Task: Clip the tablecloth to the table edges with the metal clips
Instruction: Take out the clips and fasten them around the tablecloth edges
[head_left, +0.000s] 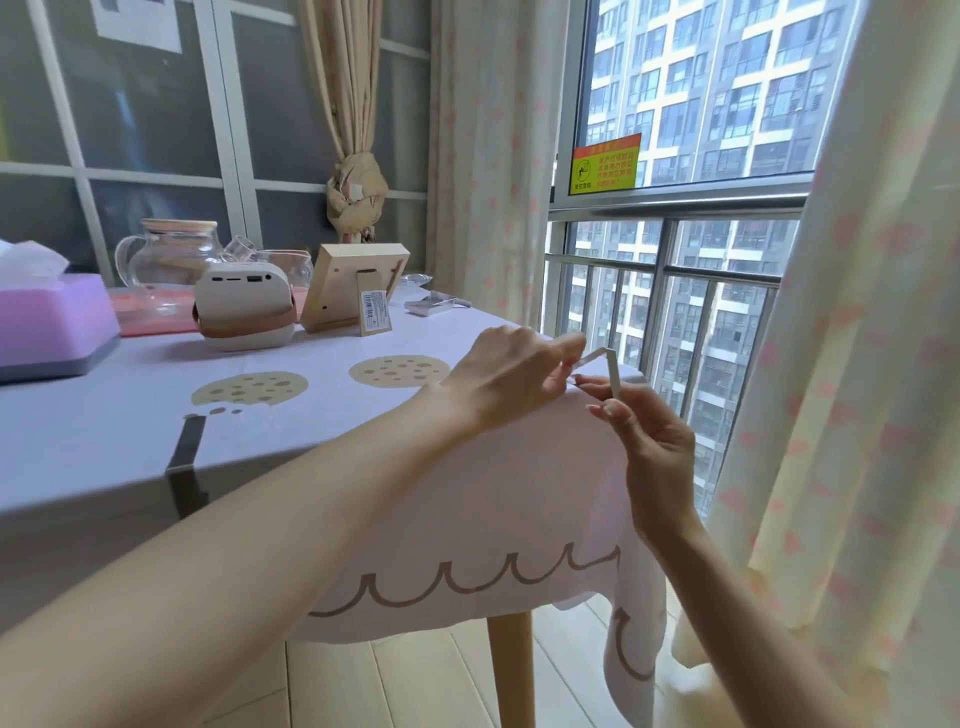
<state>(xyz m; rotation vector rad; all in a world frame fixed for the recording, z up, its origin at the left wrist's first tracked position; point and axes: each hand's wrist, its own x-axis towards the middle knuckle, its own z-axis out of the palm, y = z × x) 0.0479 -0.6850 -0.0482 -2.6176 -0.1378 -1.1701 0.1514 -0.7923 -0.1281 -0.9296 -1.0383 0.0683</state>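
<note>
While left grip (511, 376) and right grip (652, 447) pinch metal clip (612, 370) | clip over tablecloth (467, 493) corner

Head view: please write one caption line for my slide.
The left hand and right hand hold a metal clip at the tablecloth corner; another clip sits on the near edge.

Soft daylight, wide-angle bend at the edges.
Light enters through the tall metal-framed glass window (696, 130) at right; shadows on the pale lilac tablecloth (130, 441) are faint and soft.
</note>
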